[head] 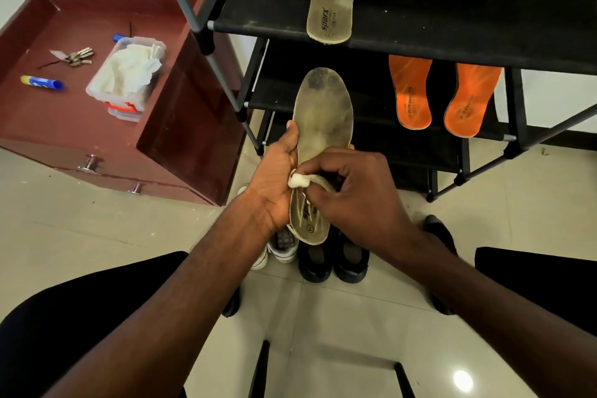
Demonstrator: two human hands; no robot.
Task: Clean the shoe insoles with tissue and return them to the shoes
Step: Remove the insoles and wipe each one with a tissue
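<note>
- We grip the beige insole (323, 119) in our left hand (274, 178), held above the shoes (332, 258)
- Our right hand (352, 191) pinches the tissue (297, 180), wiping mid-sole
- Next, we judge: wipe toward the toe

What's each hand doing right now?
Left hand: grips the insole by its edge.
Right hand: pinches a tissue against the insole.
</note>
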